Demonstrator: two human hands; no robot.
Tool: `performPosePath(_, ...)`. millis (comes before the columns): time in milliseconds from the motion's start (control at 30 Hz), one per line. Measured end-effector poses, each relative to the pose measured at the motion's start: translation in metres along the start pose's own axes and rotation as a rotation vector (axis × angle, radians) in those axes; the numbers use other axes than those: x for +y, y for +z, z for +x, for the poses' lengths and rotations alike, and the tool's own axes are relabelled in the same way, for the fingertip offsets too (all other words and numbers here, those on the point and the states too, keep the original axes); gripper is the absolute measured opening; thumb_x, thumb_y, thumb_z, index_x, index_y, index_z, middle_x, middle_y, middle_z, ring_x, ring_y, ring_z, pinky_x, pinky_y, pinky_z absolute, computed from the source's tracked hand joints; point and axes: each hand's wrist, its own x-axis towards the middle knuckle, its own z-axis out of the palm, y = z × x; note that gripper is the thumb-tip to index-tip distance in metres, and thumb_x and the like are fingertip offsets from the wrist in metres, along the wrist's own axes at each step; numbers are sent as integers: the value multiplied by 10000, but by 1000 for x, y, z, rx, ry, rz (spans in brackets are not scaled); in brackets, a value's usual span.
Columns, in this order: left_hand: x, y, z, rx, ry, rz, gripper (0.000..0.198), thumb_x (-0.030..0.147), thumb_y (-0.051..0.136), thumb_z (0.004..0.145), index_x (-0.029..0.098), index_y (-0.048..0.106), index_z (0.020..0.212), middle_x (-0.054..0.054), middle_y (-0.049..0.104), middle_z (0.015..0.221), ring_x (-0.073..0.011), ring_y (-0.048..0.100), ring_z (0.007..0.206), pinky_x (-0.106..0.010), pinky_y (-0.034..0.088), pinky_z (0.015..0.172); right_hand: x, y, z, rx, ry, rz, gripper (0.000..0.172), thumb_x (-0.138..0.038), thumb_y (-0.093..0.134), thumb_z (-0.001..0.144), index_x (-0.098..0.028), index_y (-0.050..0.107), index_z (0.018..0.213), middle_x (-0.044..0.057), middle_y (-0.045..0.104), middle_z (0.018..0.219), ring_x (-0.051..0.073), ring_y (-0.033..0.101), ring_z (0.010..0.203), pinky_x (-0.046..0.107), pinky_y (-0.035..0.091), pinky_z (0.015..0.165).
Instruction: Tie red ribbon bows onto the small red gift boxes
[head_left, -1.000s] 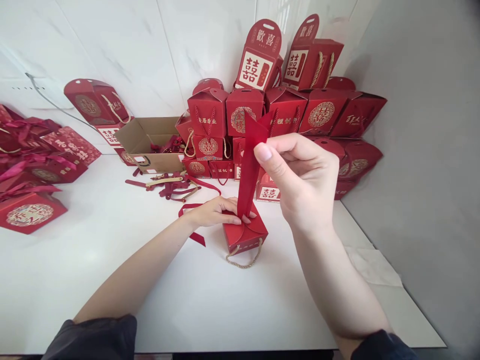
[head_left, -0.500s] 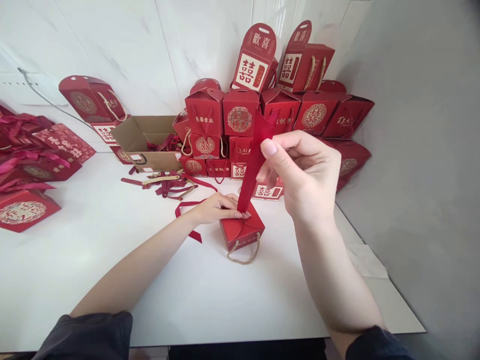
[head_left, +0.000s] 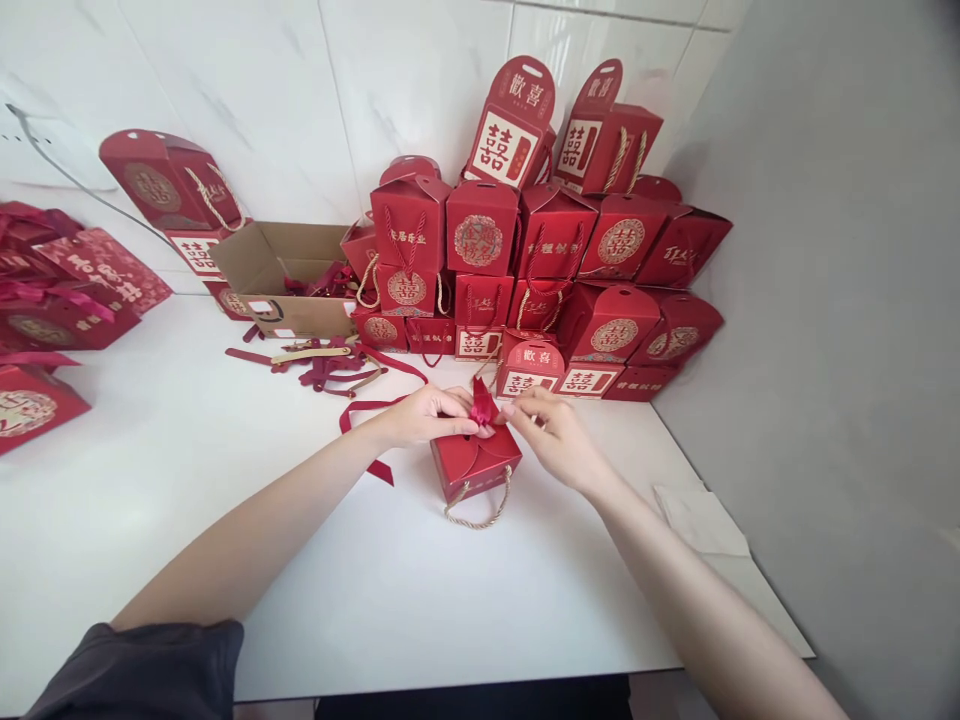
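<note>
I am viewing the box (head_left: 480, 462) on the desk (head_left: 360, 590), its cord handle (head_left: 477, 525) facing the near edge. The left hand (head_left: 431, 415) is pinching the ribbon (head_left: 482, 400) at the box top; the right hand (head_left: 551, 430) is hovering just beside it, finger and thumb close together (I am unable to tell whether they are gripping). Done: the top flaps are lying folded, and the ribbon is standing bunched there. Left: no finished bow is showing. The far-left boxes (head_left: 34, 402) are carrying ribbons; on the stacked boxes (head_left: 482, 232) I am seeing none.
</note>
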Motion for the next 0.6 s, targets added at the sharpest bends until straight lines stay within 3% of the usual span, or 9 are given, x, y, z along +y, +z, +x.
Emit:
performPosePath(133,-1,-1,1,-16,-13,17,249,378,664,853,201,781,983,-103,712,997,-180,626,977,-301,482,927,9,17,-16,10,-46,235,213,-356,593,882,-240,714,1013,94,562,1289,224,510,1242,393,368,1075)
performPosePath(267,-2,-2,1,-14,10,26,232,374,669,849,194,791,929,-98,714,955,-183,623,975,-293,489,903,8,25,-7,-48,15,479,274,-316,629,844,-293,681,1112,52,478,1437,220,389,1381,418,316,1133)
performPosePath(400,1,-1,0,5,10,54,224,378,671,845,197,797,887,-83,717,889,-175,638,904,-277,507,835,2,28,8,-98,75,529,206,-310,663,809,-271,738,997,42,516,1422,230,401,1381,410,268,1161)
performPosePath(600,5,0,1,-9,46,10,215,344,679,847,211,782,981,-106,745,973,-203,615,1039,-309,493,922,10,41,11,40,121,714,175,-384,674,814,-239,762,775,43,695,1173,235,569,1207,397,346,1104)
